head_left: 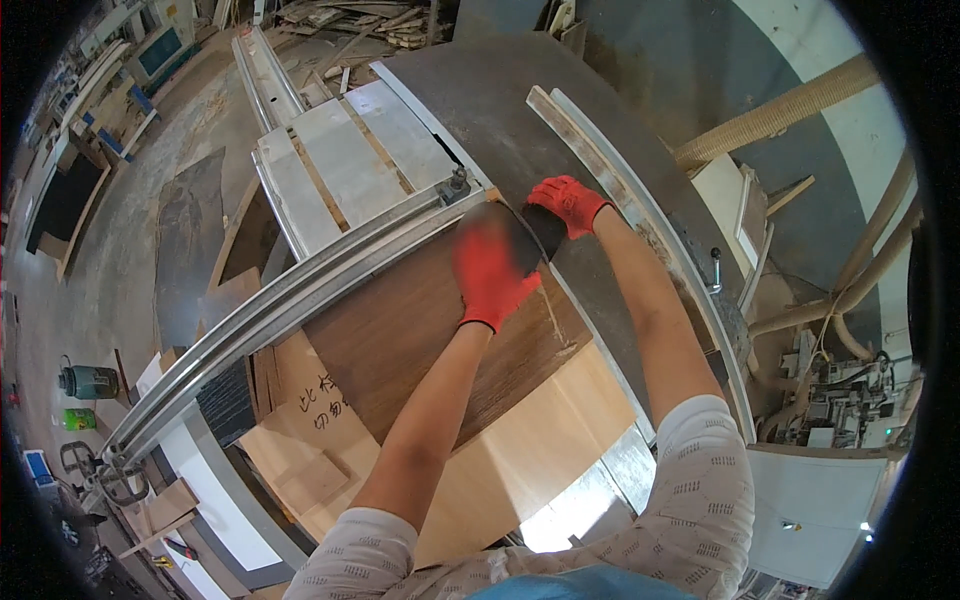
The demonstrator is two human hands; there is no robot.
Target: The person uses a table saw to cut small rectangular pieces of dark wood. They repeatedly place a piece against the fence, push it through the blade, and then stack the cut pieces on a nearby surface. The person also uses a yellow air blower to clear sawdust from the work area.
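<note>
My left hand (488,272), in a red glove, is over the brown wood-grain board (400,320) near its far right corner. Its fingers are blurred, and a dark patch beside them is smeared too. To its right my right hand (567,204), also gloved in red, is closed on the edge of a small dark panel piece (546,232). That piece sits over the gap between the board and the dark saw table (510,110). Whether my left hand grips the same piece is not clear. A pale wood panel (560,410) lies under the brown board.
A long metal fence (640,210) runs along the right side. The silver sliding carriage (350,165) and its rail (290,310) lie to the left. Handwritten marks show on a light board (300,420). Ribbed hoses (780,110) hang at right; scrap wood (370,20) is piled behind.
</note>
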